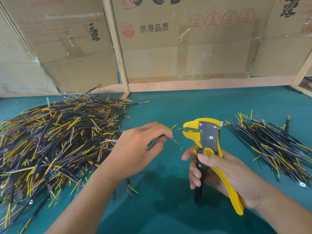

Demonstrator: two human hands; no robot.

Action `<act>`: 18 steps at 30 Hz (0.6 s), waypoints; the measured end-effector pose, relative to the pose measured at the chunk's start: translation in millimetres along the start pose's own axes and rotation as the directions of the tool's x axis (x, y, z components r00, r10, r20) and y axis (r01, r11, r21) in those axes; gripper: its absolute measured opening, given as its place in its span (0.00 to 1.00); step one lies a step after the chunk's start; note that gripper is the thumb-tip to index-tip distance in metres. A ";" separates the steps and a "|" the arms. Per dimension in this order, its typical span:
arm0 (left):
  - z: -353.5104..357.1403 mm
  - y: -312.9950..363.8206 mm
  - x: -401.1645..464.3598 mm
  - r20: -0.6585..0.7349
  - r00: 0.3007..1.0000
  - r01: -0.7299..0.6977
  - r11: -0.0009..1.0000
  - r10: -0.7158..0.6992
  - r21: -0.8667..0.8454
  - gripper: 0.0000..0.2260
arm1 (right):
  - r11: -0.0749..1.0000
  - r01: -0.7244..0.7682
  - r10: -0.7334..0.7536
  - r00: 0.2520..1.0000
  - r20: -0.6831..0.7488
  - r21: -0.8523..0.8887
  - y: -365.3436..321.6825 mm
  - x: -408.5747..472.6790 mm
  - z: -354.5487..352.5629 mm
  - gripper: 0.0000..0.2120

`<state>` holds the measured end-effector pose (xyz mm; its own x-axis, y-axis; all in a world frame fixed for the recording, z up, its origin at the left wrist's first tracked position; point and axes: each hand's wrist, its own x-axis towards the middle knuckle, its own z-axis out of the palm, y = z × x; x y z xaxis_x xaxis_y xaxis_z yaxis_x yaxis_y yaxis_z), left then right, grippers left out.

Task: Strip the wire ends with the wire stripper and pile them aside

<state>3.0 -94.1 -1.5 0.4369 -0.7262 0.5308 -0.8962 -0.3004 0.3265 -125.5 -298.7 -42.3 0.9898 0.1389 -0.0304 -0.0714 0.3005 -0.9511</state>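
Left hand pinches thin black multi-core wire, long axis running left-right, bared tips just short of open jaws of yellow-and-black wire stripper, gripped upright in right hand; stripped pile lies right on teal counter

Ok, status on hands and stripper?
Left hand pinching a wire at the stripper mouth. Right hand gripping the handles. Nothing in the way.
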 end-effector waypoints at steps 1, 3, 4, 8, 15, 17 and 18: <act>0.0 0.4 0.0 0.002 1.000 -0.002 1.000 0.002 0.000 0.08 | 1.000 0.000 0.000 1.000 -0.003 -0.002 -0.1 -0.1 0.4 0.20; -0.1 0.8 -0.2 0.004 1.000 -0.002 1.000 0.003 -0.007 0.08 | 1.000 -0.001 0.001 1.000 -0.009 -0.003 -0.3 -0.3 0.8 0.20; -0.1 1.1 -0.1 0.004 1.000 -0.002 1.000 0.002 -0.012 0.08 | 1.000 -0.001 0.001 1.000 -0.012 -0.004 -0.4 -0.3 0.9 0.19; 0.5 0.3 -0.1 -0.002 1.000 -0.008 0.999 0.007 -0.045 0.07 | 1.000 -0.005 0.005 1.000 -0.007 -0.012 -1.0 -1.5 0.8 0.20; 1.1 -4.3 -0.4 -0.006 1.000 0.018 0.995 -0.019 -0.098 0.07 | 1.000 0.009 -0.009 1.000 -0.028 -0.004 -1.3 -1.1 4.6 0.20; 1.9 -3.5 -0.5 -0.003 1.000 0.014 0.995 -0.014 -0.098 0.08 | 1.000 0.011 -0.011 1.000 -0.029 0.003 -1.3 -1.0 5.0 0.20; 2.2 -3.3 -0.7 -0.001 1.000 0.012 0.995 -0.013 -0.101 0.08 | 1.000 0.011 -0.011 1.000 -0.030 0.008 -1.2 -1.1 5.0 0.20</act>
<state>5.4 -94.0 -4.6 0.4481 -0.7220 0.5271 -0.8783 -0.2457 0.4102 -127.1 -294.5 -39.6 0.9937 0.1077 -0.0293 -0.0615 0.3094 -0.9489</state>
